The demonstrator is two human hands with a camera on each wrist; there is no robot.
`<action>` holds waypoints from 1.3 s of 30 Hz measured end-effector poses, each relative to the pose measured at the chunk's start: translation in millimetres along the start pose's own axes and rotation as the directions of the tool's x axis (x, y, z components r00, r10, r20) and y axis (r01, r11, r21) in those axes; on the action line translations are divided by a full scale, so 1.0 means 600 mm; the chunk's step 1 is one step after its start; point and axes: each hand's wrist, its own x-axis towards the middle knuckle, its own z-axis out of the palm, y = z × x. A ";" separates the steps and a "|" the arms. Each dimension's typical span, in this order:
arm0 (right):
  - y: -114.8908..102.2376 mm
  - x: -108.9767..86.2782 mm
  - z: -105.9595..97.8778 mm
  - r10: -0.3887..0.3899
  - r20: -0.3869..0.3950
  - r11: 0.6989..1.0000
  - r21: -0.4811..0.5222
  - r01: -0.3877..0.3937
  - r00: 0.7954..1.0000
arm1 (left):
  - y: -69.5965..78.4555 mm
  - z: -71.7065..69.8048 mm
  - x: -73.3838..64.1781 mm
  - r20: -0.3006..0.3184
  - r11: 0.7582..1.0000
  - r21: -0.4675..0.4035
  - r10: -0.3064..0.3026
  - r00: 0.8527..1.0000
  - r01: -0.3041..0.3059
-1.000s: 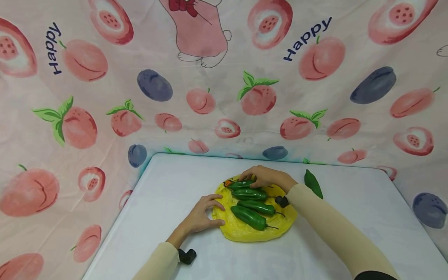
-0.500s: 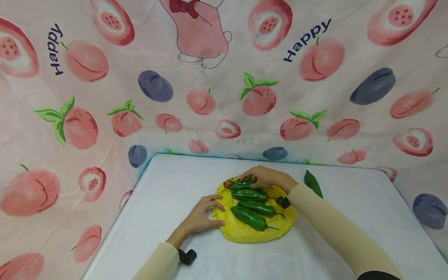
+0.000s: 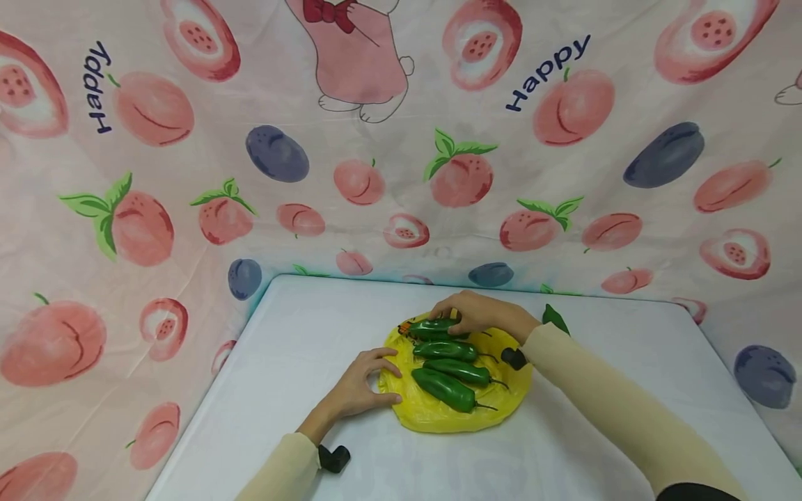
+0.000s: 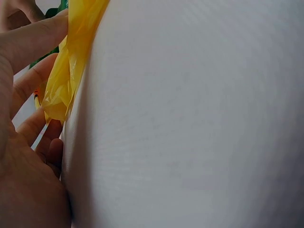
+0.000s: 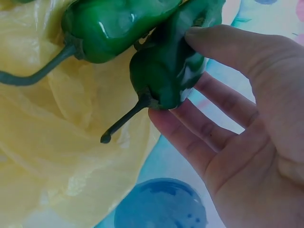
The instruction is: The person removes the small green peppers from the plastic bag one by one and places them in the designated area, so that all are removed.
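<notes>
Four-fingered edge contact shows at my left hand: its spread fingers and thumb curve loosely against the left side of a yellow plastic bag, which lies flat and rounded on the table. On the bag, several long green peppers lie in a row, stems to the right; the nearest pepper is the lowest in the head view. At the far side, my right hand holds the farthest pepper between thumb and fingers, its stem free. In the left wrist view, crinkled bag edge sits at the left fingertips.
Another green pepper lies on the white table to the right of the bag, partly hidden by the right sleeve. Behind and to the left, a fruit-printed cloth hangs along the table's edges. Black wrist pieces stick out from both cuffs.
My right hand and forearm have shifted slightly, and the farthest pepper has moved a little away from its neighbour. The sleeve now covers more of the pepper at right. My left hand stays put.
</notes>
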 end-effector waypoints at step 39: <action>0.012 -0.094 -0.012 0.044 -0.278 0.972 0.232 0.023 0.959 | -0.003 0.003 0.002 -0.002 1.000 0.011 -0.006 1.000 0.006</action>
